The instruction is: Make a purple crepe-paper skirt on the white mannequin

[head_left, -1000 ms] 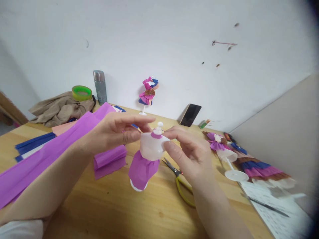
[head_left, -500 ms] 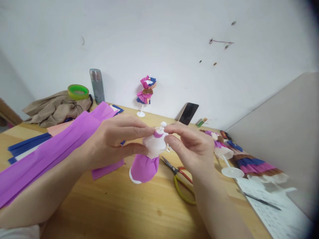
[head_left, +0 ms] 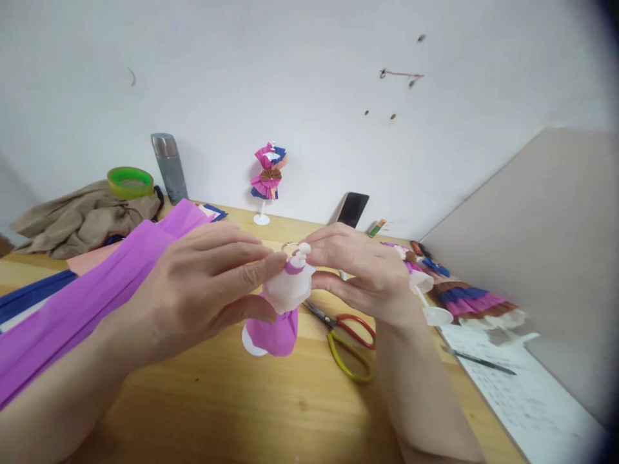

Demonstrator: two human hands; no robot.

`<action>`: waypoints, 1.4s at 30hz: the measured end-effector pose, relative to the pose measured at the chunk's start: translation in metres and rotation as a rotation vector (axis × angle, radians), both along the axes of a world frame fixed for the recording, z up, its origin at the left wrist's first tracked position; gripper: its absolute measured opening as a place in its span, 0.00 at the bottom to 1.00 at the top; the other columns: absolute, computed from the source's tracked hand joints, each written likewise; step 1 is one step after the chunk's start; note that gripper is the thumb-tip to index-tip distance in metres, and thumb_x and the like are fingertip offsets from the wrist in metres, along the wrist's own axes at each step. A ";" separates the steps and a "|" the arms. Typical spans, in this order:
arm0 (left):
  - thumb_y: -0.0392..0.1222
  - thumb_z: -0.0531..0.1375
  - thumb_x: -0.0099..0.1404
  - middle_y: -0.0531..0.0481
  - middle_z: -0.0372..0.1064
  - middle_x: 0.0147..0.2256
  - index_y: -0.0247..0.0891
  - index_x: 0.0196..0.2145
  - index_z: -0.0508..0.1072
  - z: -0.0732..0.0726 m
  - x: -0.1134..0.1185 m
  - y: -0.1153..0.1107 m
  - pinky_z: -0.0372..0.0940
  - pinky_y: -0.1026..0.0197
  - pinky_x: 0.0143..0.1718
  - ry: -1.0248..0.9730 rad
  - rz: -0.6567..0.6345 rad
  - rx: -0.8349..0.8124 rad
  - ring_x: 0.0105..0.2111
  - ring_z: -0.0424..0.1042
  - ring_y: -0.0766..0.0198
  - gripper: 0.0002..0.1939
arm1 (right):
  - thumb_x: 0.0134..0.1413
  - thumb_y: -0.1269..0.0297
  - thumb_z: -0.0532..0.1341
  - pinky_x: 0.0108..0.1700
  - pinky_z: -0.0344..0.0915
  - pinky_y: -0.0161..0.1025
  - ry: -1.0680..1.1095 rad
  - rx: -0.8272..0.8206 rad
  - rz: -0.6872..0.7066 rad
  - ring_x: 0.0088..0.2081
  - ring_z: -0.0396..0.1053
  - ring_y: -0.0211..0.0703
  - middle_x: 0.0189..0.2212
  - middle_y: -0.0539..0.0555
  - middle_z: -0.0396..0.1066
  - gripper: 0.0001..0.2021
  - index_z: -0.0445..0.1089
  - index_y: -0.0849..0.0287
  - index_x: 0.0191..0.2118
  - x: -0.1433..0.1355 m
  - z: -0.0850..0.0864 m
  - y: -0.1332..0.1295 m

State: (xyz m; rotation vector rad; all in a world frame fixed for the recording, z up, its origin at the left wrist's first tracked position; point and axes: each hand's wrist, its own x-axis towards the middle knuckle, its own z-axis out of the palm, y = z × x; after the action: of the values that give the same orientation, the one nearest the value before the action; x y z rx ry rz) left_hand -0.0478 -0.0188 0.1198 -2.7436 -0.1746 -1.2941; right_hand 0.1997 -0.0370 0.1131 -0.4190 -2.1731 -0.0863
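Observation:
A small white dress form [head_left: 288, 288] stands tilted between my hands, with a purple band at its neck and a white knob on top. Purple crepe paper [head_left: 276, 333] wraps its lower part like a skirt, above a round white base. My left hand [head_left: 213, 277] grips the form from the left, thumb and fingers at its shoulder and side. From the right, my right hand [head_left: 358, 270] pinches its other side near the neck and shoulder. Scissors [head_left: 345, 338] with red and yellow handles lie just right of the form.
Purple paper strips [head_left: 97, 283] lie at left near a brown cloth [head_left: 72, 219], green tape roll [head_left: 130, 182] and bottle [head_left: 169, 167]. A decorated mini form [head_left: 269, 174] and phone [head_left: 354, 209] are by the wall. Dressed forms [head_left: 476, 301] and a written sheet [head_left: 522, 386] lie right.
The view has shifted a little to the right. Both hands have changed their hold around the form's shoulders, and the form leans slightly differently, its knob tipped rightward.

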 end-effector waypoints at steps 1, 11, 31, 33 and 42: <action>0.44 0.64 0.64 0.45 0.79 0.42 0.44 0.60 0.65 0.000 0.001 -0.001 0.70 0.53 0.44 -0.008 0.018 0.036 0.43 0.76 0.56 0.28 | 0.60 0.66 0.63 0.43 0.74 0.46 -0.005 0.005 -0.001 0.40 0.76 0.47 0.37 0.56 0.78 0.11 0.74 0.55 0.48 0.001 0.001 0.000; 0.52 0.66 0.61 0.47 0.80 0.41 0.39 0.55 0.69 -0.002 0.003 -0.005 0.68 0.52 0.49 -0.009 0.120 0.188 0.40 0.77 0.55 0.27 | 0.57 0.71 0.65 0.44 0.75 0.46 -0.052 0.003 0.009 0.41 0.76 0.47 0.36 0.58 0.78 0.13 0.73 0.59 0.48 0.003 0.006 -0.005; 0.44 0.66 0.62 0.44 0.80 0.37 0.34 0.45 0.72 -0.003 0.008 -0.014 0.71 0.54 0.47 -0.065 0.168 0.169 0.38 0.78 0.58 0.16 | 0.51 0.64 0.70 0.45 0.74 0.48 0.143 -0.223 0.158 0.41 0.76 0.48 0.36 0.59 0.79 0.15 0.75 0.61 0.45 -0.004 0.001 -0.006; 0.42 0.67 0.62 0.43 0.80 0.35 0.32 0.42 0.73 -0.002 0.010 -0.015 0.71 0.56 0.44 -0.073 0.165 0.164 0.37 0.79 0.58 0.14 | 0.50 0.64 0.70 0.45 0.74 0.49 0.171 -0.255 0.160 0.41 0.76 0.48 0.36 0.59 0.79 0.15 0.76 0.61 0.45 -0.004 -0.001 -0.005; 0.40 0.66 0.62 0.45 0.80 0.33 0.34 0.38 0.75 -0.004 0.016 -0.019 0.72 0.58 0.41 -0.143 0.146 0.009 0.34 0.78 0.60 0.08 | 0.50 0.66 0.71 0.46 0.73 0.48 0.210 -0.307 0.124 0.42 0.76 0.48 0.37 0.57 0.79 0.14 0.76 0.58 0.45 -0.004 -0.004 -0.007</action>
State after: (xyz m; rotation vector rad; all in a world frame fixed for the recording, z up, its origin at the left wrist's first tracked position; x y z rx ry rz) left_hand -0.0318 -0.0381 0.1157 -2.5754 -0.3718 -1.4463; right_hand 0.1959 -0.0438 0.1092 -0.4434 -2.0017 0.3498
